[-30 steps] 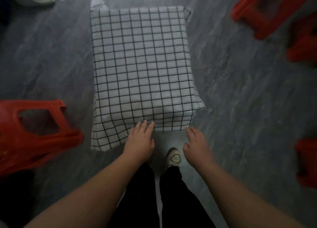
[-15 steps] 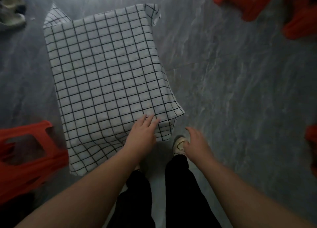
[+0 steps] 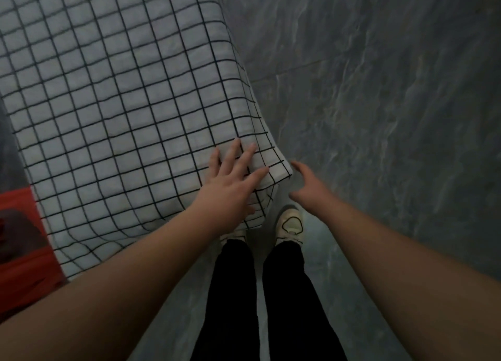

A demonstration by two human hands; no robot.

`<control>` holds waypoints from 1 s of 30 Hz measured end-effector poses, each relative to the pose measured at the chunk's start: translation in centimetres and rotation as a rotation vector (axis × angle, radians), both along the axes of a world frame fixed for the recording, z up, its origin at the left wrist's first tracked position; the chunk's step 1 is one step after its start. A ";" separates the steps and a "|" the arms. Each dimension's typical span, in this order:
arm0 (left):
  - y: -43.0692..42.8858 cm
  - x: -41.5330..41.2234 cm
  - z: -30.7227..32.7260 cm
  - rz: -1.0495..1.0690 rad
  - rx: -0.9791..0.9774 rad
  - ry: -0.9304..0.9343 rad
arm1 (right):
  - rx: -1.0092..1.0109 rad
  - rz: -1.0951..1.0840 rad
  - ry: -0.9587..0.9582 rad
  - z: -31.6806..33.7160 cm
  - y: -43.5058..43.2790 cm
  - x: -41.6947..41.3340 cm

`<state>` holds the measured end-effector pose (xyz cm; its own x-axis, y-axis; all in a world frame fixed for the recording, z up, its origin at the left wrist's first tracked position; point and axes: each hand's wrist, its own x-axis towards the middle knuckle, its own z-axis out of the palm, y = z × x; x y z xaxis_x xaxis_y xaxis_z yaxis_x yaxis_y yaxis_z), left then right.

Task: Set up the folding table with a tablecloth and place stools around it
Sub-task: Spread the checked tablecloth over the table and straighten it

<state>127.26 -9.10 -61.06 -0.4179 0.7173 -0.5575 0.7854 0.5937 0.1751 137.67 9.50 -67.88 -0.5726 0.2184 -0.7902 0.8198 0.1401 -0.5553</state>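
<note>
Down at the near right corner of the table, the left hand lies flat on the tablecloth, fingers spread wide and palm pressed to the fabric, gripping nothing. Its fingertips reach almost to the cloth's corner point, where the white, black-gridded material drops over the table's edge and hangs in a loose fold toward the floor. And there's the right hand, just beside that hanging corner but apart from it, open with the fingers loosely extended and the thumb pointing down, holding nothing at all. The index fingertip sits very close to the cloth's tip; whether it touches, I cannot tell.

The tablecloth covers the whole tabletop, filling the upper left of the view, and its near edge drapes down with soft wrinkles along the lower left side. The table itself is hidden under the cloth. Tucked against that draped edge at far left is a red stool, cut off by the frame, blurred and partly covered by the left forearm.

Below the hands stand the person's black trousers and a pale shoe on the grey marbled floor, right beside the table's corner.
</note>
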 end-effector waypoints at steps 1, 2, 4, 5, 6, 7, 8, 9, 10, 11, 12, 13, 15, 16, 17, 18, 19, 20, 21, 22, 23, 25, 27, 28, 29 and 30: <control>-0.2 0.2 -0.5 0.003 0.019 0.011 | -0.052 -0.028 0.042 -0.6 -0.2 -0.7; -0.5 0.3 -1.0 0.007 0.052 0.024 | -0.124 -0.052 0.085 -1.1 -0.5 -1.4; -1.0 0.5 -1.6 0.024 0.133 0.046 | -0.254 -0.106 0.109 -2.4 -1.1 -2.5; -1.2 0.5 -1.9 0.031 0.165 0.054 | -0.294 -0.147 0.090 -3.0 -1.4 -2.9; -1.3 0.4 -2.0 0.032 0.182 0.058 | -0.296 -0.179 0.053 -3.5 -1.5 -3.1; -1.3 0.4 -2.0 0.030 0.188 0.062 | -0.284 -0.216 0.032 -4.0 -1.5 -3.1; -1.3 0.3 -2.1 0.029 0.186 0.066 | -0.265 -0.252 0.019 -4.3 -1.4 -2.9; -1.3 0.2 -2.0 0.028 0.179 0.066 | -0.260 -0.290 0.028 -4.5 -1.2 -2.4; -1.2 0.2 -2.0 0.026 0.167 0.065 | -0.256 -0.315 0.043 -4.0 -1.0 -1.9; -1.1 0.3 -1.9 0.021 0.151 0.065 | -0.258 -0.339 0.057 -3.6 -0.7 -1.2; -1.0 0.3 -1.8 0.014 0.133 0.067 | -0.253 -0.344 0.064 -2.8 -0.3 -0.4; -0.8 0.4 -1.7 0.009 0.114 0.068 | -0.249 -0.341 0.074 -2.2 0.1 0.5; -0.3 0.4 -1.3 0.003 0.069 0.068 | -0.252 -0.324 0.096 -0.7 0.9 2.2; 0.0 0.4 -1.1 0.005 0.041 0.063 | -0.260 -0.322 0.103 -0.2 1.3 3.0; 0.2 0.4 -0.9 0.013 0.014 0.052 | -0.268 -0.325 0.117 0.3 1.5 3.7; 0.5 0.5 -0.7 0.026 -0.006 0.037 | -0.281 -0.339 0.124 0.9 1.8 4.2; 0.7 0.5 -0.6 0.040 -0.017 0.021 | -0.300 -0.356 0.133 1.4 2.0 4.7; 0.9 0.5 -0.5 0.050 -0.021 0.008 | -0.327 -0.375 0.141 1.8 2.2 5.0; 1.1 0.5 -0.4 0.051 -0.024 -0.001 | -0.339 -0.391 0.141 1.8 2.3 5.3; 1.2 0.5 -0.4 0.045 -0.026 -0.002 | -0.344 -0.411 0.125 1.8 2.3 5.6; 1.3 0.5 -0.5 0.037 -0.029 0.002 | -0.318 -0.419 0.100 1.5 2.1 5.9; 1.3 0.5 -0.8 0.022 -0.039 0.024 | -0.190 -0.397 0.028 0.3 1.6 6.7; 1.2 0.6 -1.2 -0.004 -0.051 0.062 | 0.011 -0.308 -0.090 -1.3 1.1 7.6; 1.1 0.7 -1.3 -0.016 -0.056 0.081 | 0.113 -0.245 -0.165 -1.7 0.8 7.8; 1.1 0.7 -1.4 -0.022 -0.057 0.094 | 0.209 -0.194 -0.231 -1.7 0.5 7.8; 1.1 0.8 -1.5 -0.022 -0.055 0.101 | 0.286 -0.158 -0.244 -1.4 0.1 7.6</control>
